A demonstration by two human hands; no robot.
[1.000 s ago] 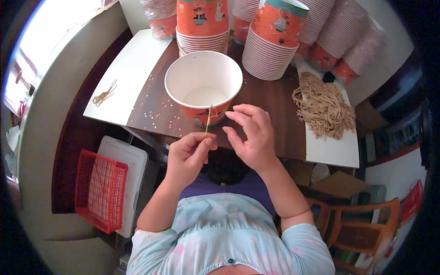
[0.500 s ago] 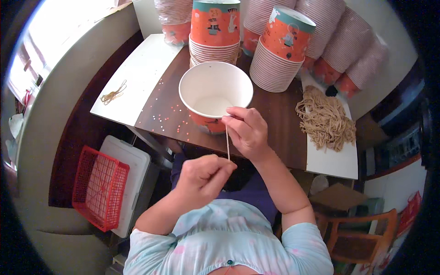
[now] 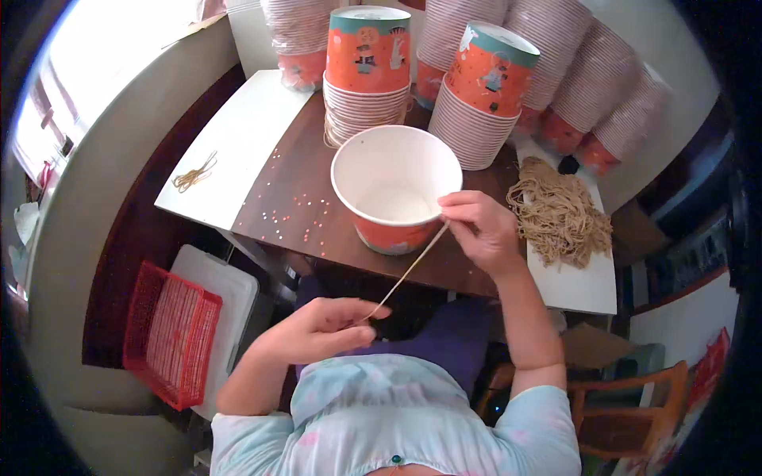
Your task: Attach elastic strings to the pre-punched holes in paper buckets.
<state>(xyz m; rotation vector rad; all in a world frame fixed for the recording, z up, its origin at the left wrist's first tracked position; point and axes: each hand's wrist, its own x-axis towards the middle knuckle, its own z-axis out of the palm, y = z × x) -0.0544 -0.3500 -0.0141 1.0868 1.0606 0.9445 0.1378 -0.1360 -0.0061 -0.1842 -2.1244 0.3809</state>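
A white-lined paper bucket [image 3: 379, 176] with an orange outside stands upright near the table's front edge. At the right part of its rim, my right hand [image 3: 487, 232] pinches a thin beige cord [image 3: 414, 265] between thumb and fingertips. From there the cord slants down to my left hand [image 3: 321, 329], which is held low in front of the table with its fingers stretched forward. The cord passes at the left fingertips and looks fairly straight. Whether its upper end goes through the rim is hidden by the right fingers.
Behind the bucket stand two upturned stacks of orange buckets [image 3: 369, 55] [image 3: 490, 71]. Wrapped stacks [image 3: 595, 75] line the back. A heap of beige cords [image 3: 563, 213] lies right, a few cords [image 3: 196, 173] left. A red basket [image 3: 171, 333] is below left, a wooden chair [image 3: 627, 408] right.
The right hand has moved right along with the bucket in the picture. The left hand has dropped lower and left, its fingers loosened, and a longer stretch of cord shows between the hands.
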